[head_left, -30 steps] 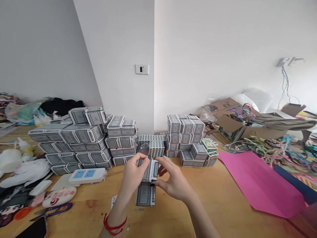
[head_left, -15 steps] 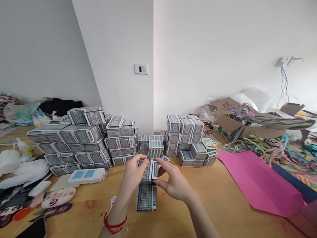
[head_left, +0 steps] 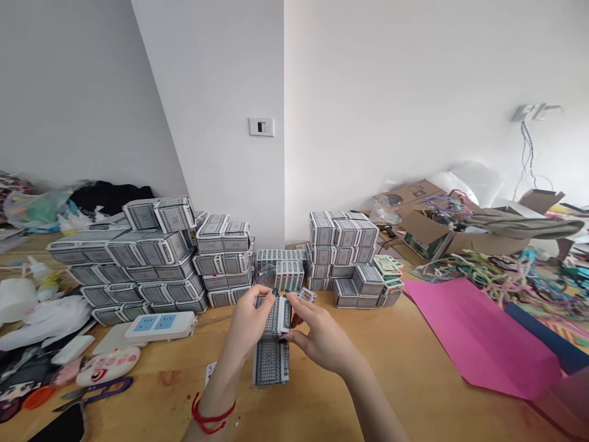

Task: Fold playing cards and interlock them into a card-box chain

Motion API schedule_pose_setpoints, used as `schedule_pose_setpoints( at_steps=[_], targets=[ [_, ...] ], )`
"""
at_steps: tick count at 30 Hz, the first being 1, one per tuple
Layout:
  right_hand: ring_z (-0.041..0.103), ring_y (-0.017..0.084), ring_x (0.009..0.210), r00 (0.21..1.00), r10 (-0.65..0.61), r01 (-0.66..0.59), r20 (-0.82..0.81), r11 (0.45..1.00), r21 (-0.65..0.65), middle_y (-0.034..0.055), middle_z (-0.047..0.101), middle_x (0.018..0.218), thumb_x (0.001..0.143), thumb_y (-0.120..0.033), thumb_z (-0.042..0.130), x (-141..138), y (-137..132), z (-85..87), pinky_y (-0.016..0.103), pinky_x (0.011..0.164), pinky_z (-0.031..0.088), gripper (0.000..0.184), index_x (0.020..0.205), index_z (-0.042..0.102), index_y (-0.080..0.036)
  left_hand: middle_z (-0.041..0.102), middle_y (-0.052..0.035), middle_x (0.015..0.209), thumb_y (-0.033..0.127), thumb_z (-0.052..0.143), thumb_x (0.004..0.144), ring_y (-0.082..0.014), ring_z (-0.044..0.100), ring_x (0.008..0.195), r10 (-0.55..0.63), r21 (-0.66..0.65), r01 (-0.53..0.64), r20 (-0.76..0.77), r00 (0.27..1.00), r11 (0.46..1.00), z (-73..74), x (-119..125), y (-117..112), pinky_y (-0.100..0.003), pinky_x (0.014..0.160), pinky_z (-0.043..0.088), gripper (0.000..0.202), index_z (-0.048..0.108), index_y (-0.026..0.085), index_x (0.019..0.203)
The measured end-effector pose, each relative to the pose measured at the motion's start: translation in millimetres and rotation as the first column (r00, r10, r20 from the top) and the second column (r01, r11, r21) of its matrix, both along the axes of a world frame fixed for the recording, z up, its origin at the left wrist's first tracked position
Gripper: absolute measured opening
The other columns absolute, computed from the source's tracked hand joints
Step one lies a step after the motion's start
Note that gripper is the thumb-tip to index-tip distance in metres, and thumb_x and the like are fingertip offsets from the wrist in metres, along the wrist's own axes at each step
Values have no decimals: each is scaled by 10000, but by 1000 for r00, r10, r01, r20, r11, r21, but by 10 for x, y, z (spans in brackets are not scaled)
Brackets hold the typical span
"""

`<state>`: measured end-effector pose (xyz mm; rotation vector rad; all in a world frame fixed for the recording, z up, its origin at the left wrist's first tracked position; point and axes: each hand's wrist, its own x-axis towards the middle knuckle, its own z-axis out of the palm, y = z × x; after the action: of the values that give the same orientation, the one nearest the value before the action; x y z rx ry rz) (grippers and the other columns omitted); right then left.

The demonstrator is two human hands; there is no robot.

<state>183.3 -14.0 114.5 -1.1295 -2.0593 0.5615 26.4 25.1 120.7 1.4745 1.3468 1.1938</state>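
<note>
In the head view, a card pack [head_left: 278,314] is held upright just above the middle of the worktop [head_left: 414,380], towards its near edge. The left hand [head_left: 248,319] is curled round the pack's left side, and the right hand [head_left: 322,337] is pinched on its right edge, so both are closed on it. Against the pictures of a second ago, the grip is barely altered. The pack is brought slightly lower, so its bottom edge now seems to meet a second pack [head_left: 270,362] lying flat on the worktop below it. A loose card [head_left: 307,295] with a red-and-yellow face is now uncovered behind the right fingers. The handling of the pack is judged to be a small adjustment, not a release.

As for writing, a red "3" is read on a card [head_left: 210,369] beside the left forearm. On the stacked boxes [head_left: 151,258] at the far edge only a grey patterned print is made out, and no brand can be read. The socket strip [head_left: 154,325] bears blue panels without legible text.
</note>
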Motion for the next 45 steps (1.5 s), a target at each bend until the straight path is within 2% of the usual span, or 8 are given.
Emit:
schedule_pose_setpoints(
  at_steps=[13, 21, 25, 28, 32, 35, 38, 45],
  targets=[
    [514, 250, 1054, 987, -47, 48, 155, 999, 3, 110, 437, 1296, 768, -189, 532, 10, -55, 28, 368, 866, 427, 622, 1334, 273, -201, 546, 29, 604, 369, 508, 712, -144, 504, 565, -87, -17, 86, -27, 996, 996, -3, 24, -16, -228, 545, 384, 181, 533, 190, 715],
    [567, 257, 937, 962, -70, 72, 263, 997, 0, 141, 457, 1262, 750, -143, 535, -72, -53, 7, 346, 757, 459, 649, 1334, 256, -187, 579, 8, 689, 336, 492, 729, -169, 537, 670, -55, 42, 62, -146, 988, 997, -43, 73, -3, -256, 624, 394, 150, 536, 194, 711],
    [559, 243, 936, 985, -74, 80, 154, 996, -28, 114, 546, 1143, 729, -174, 583, -18, -26, -3, 358, 786, 447, 643, 1311, 311, -219, 559, 23, 669, 354, 479, 750, -153, 526, 634, -151, -110, 151, 8, 989, 982, 25, 37, -48, -240, 583, 385, 166, 514, 204, 812],
    [508, 243, 1017, 995, -100, 100, -8, 995, -22, 94, 560, 1092, 709, -237, 627, 59, 6, -3, 384, 859, 418, 633, 1285, 365, -231, 572, 19, 735, 391, 457, 778, -141, 527, 665, -244, -244, 302, 240, 940, 922, 138, -56, -108, -229, 587, 385, 298, 466, 225, 1026],
    [497, 233, 1046, 952, -147, 122, -269, 987, -108, 77, 550, 1118, 723, -350, 609, 113, 55, -10, 391, 892, 409, 510, 1204, 473, -247, 601, -13, 847, 377, 439, 807, -148, 556, 743, -354, -199, 477, 447, 822, 856, 257, -161, -164, -255, 660, 407, 472, 324, 256, 1248],
    [548, 229, 984, 876, -191, 96, -443, 969, -227, 84, 580, 1097, 735, -404, 581, 95, 87, -24, 370, 808, 469, 473, 1168, 501, -231, 598, -37, 999, 322, 554, 759, -171, 558, 896, -395, -145, 474, 376, 839, 869, 275, -156, -170, -277, 773, 409, 550, 330, 266, 1259],
    [575, 233, 939, 825, -249, 114, -508, 953, -282, 94, 610, 1045, 712, -414, 602, 63, 110, -36, 352, 746, 496, 482, 1138, 520, -204, 580, -58, 1089, 280, 658, 673, -206, 526, 1019, -388, -103, 428, 276, 880, 898, 247, -94, -151, -301, 847, 405, 599, 393, 236, 1209],
    [593, 251, 911, 776, -367, 232, -514, 923, -308, 112, 645, 974, 666, -453, 627, 53, 142, -54, 357, 722, 508, 512, 1085, 566, -165, 645, -76, 985, 272, 689, 617, -212, 614, 850, -265, -111, 300, 257, 930, 947, 153, 4, -104, -343, 744, 474, 661, 349, 206, 1180]
  ],
)
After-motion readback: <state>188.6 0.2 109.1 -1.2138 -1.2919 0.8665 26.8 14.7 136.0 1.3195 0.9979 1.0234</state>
